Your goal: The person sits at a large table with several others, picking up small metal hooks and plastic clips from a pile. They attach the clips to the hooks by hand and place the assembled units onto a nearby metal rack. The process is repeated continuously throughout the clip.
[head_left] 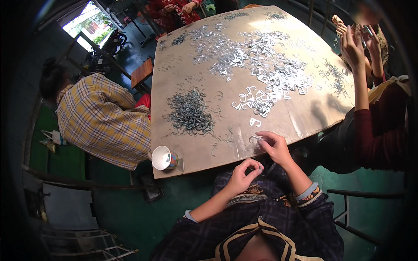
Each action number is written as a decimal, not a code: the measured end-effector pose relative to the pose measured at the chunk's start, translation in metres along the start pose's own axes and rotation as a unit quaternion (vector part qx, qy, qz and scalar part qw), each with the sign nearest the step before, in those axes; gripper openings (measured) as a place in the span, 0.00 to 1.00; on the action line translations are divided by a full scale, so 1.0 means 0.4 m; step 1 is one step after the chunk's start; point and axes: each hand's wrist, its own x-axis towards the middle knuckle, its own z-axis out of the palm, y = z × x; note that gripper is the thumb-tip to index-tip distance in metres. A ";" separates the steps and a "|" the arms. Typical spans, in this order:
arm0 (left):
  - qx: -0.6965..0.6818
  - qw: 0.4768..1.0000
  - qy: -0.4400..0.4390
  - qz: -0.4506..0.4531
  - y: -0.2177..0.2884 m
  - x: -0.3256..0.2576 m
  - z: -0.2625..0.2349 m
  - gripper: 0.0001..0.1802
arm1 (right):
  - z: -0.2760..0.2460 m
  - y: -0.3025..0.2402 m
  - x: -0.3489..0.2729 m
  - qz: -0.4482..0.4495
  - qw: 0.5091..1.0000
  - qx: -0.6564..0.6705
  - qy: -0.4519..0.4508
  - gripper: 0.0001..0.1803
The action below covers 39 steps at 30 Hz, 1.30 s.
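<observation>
At the table's near edge, my right hand [277, 149] pinches a small white plastic hook [257, 138] between thumb and fingers. Lower and to the left, my left hand [242, 177] is closed, its thumb pressed to the fingertips; whatever is in that pinch is too small to name. One loose white hook [255, 122] lies just beyond my right hand. Farther off spreads a large heap of similar white hooks [281, 74]. Left of my hands is a dark pile of thin curved wire pieces [190, 112], with several strays around it.
A paper cup [162, 158] stands at the table's near left corner. Someone in a plaid shirt [100, 117] sits at the left; another person's raised hands [355, 45] are at the right. A person in red [174, 13] works at the far side of the brown table [174, 78].
</observation>
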 end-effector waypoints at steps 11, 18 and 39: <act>0.084 0.994 0.071 -0.002 0.004 0.020 0.017 0.06 | 0.016 -0.095 -0.125 -0.061 0.991 -0.117 0.031 0.18; 0.059 0.995 0.076 -0.026 -0.019 0.012 0.002 0.06 | 0.046 -0.097 -0.143 -0.175 0.956 -0.222 0.074 0.17; 0.610 0.768 0.189 -0.053 -0.058 0.027 -0.316 0.05 | 0.036 -0.084 -0.173 -0.126 0.970 -0.186 0.088 0.22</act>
